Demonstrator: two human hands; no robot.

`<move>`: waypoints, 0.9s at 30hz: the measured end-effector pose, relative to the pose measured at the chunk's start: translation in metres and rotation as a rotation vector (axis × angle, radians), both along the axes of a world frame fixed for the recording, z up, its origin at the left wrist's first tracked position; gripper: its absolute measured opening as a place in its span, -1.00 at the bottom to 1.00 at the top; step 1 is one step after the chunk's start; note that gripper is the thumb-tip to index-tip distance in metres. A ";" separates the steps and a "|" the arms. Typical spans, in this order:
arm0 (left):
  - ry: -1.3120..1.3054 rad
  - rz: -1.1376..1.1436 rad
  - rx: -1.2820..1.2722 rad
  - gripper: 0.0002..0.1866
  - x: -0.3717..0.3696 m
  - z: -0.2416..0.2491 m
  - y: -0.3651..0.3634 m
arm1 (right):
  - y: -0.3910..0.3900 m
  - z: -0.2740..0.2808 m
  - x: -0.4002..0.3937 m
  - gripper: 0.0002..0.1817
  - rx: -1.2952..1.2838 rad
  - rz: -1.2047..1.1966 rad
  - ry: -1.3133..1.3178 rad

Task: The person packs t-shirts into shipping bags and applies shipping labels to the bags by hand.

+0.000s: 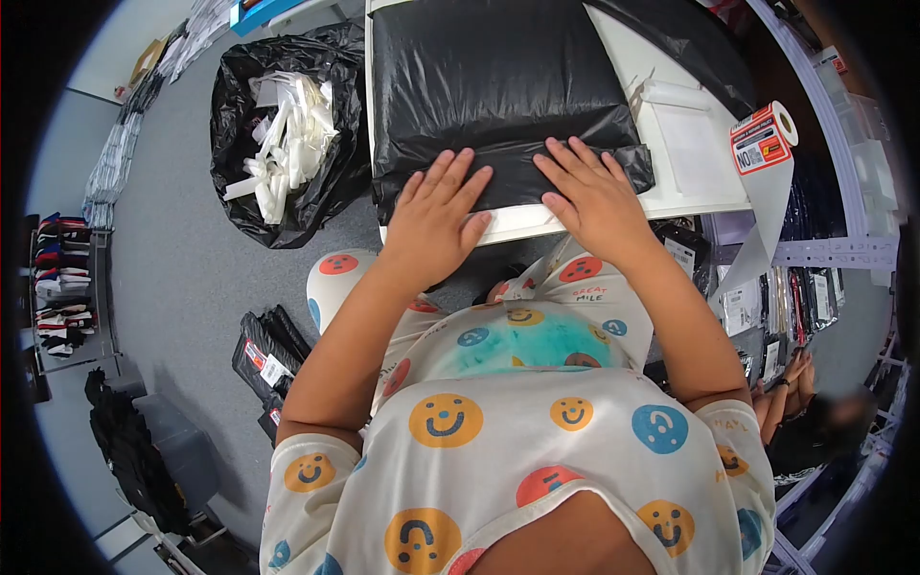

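Observation:
A large black plastic mailing bag (498,72) lies flat on the white table (522,225) in front of me. Both of my hands rest on its near end, where the plastic is creased. My left hand (441,206) lies palm down near the left corner, fingers spread. Flat on the right part of the same edge is my right hand (594,196), its fingers also apart. Neither hand grips anything. What the bag contains is hidden. A roll of red and white labels (762,139) stands at the table's right, its pale backing strip (762,225) hanging down.
On the floor to the left, a black bin bag (230,144) holds white paper strips (287,144). Black packages (264,355) lie by my left leg. More labelled packages (743,307) stand at the right, near another person (815,422). Clothes (62,278) are stacked on a far-left rack.

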State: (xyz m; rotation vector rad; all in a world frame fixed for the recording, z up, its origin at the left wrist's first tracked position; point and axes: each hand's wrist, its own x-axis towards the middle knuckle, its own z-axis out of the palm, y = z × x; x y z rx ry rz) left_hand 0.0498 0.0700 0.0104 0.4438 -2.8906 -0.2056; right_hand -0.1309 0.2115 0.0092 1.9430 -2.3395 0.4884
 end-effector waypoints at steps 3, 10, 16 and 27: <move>-0.023 0.033 0.003 -0.48 0.013 0.000 -0.010 | 0.011 0.002 -0.013 -0.50 0.030 -0.038 0.024; -0.080 0.046 -0.042 -0.37 0.036 0.002 -0.023 | 0.031 0.004 -0.037 -0.40 0.138 -0.117 0.063; -0.106 0.036 0.032 -0.32 0.062 0.011 -0.005 | 0.059 0.014 -0.017 -0.32 0.164 -0.050 0.058; 0.206 -0.171 -0.060 -0.66 0.089 0.003 -0.026 | 0.084 0.016 -0.044 -0.45 -0.012 0.162 -0.141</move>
